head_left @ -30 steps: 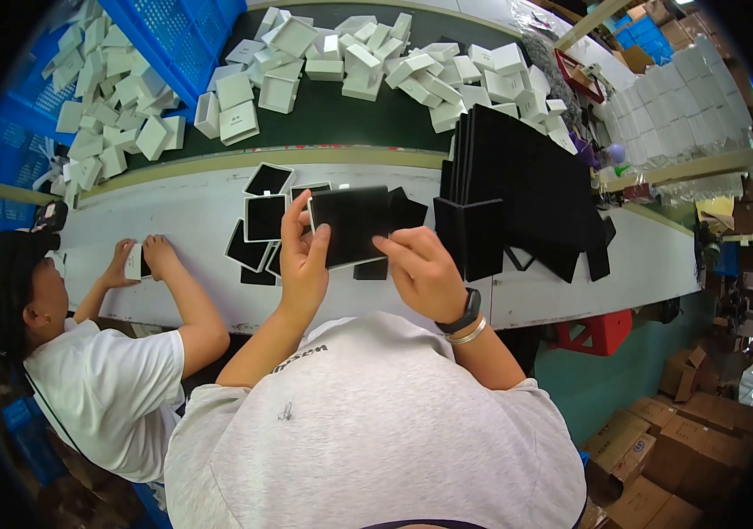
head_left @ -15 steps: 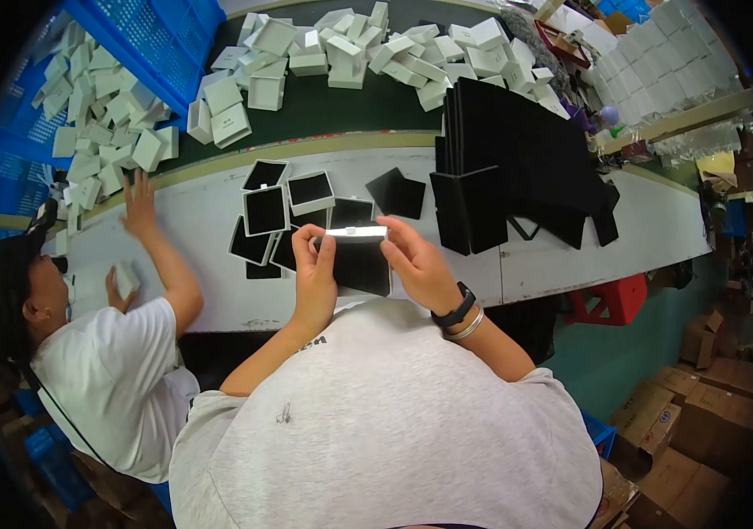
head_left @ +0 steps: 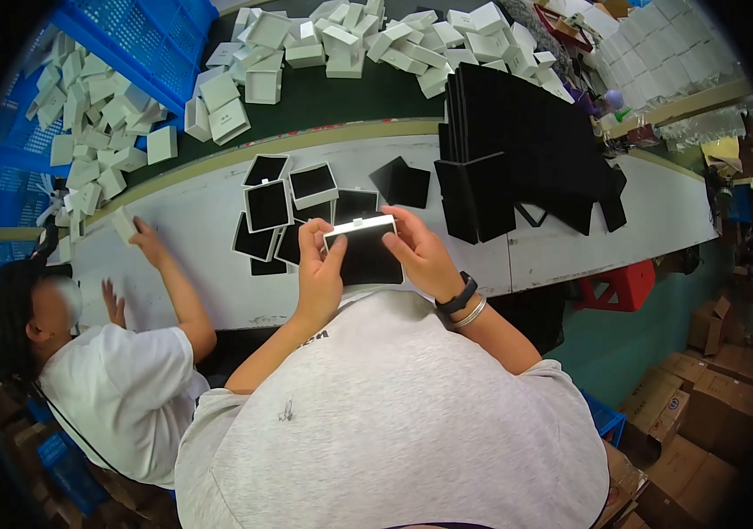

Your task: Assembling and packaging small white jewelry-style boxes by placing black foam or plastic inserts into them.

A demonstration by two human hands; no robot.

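Observation:
A small white box [head_left: 366, 257] with a black lining is held near my chest, tilted so its white edge and small tab face up. My left hand [head_left: 318, 264] grips its left side with the thumb on the black face. On the right side, my right hand [head_left: 425, 261] clasps it the same way, fingers behind the edge. Just beyond my hands lie several open white boxes with black linings [head_left: 269, 206], some overlapping. Two black square pads [head_left: 403, 183] rest on the table to their right.
Black foam-like sheets [head_left: 526, 141] are piled at the right. White boxes [head_left: 341, 40] heap along the back strip, others beside a blue crate [head_left: 152, 53]. A co-worker [head_left: 103, 370] at the left holds a white box [head_left: 123, 226]. A red stool [head_left: 619, 286] stands beyond the table's front edge.
The held box has tilted slightly in my hands and shifted a little right. The co-worker's farther hand has brought a white box onto the table; the nearer one no longer holds a box.

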